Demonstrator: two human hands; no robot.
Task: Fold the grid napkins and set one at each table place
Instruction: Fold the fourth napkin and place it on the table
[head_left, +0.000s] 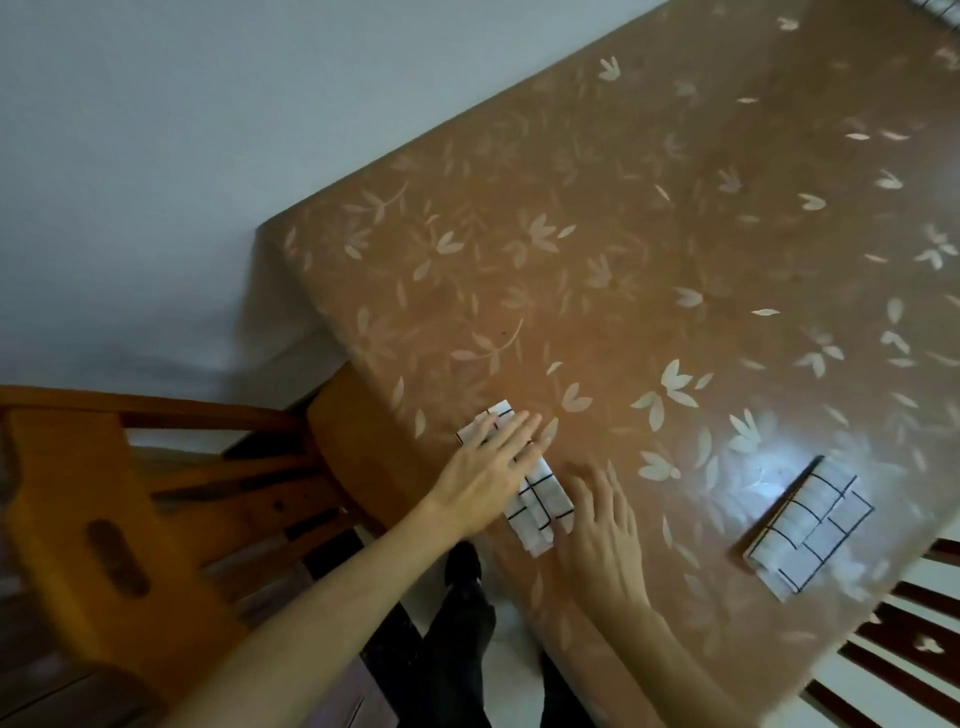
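Note:
A folded white napkin with black grid lines (540, 506) lies near the table's left front edge. My left hand (488, 467) lies flat across its upper half with straight fingers pressing down. My right hand (602, 530) rests open on the tablecloth just to the right of the napkin, fingers spread and touching its edge. A second folded grid napkin (810, 530) lies flat further right, apart from both hands. At the top right corner a bit of another grid cloth (943, 8) shows.
The table wears a brown cloth with pale leaf prints (623, 260). A wooden chair (104, 519) stands at the left by the table's end. Another chair's dark slatted back (909, 639) shows at the lower right. A grey wall runs behind.

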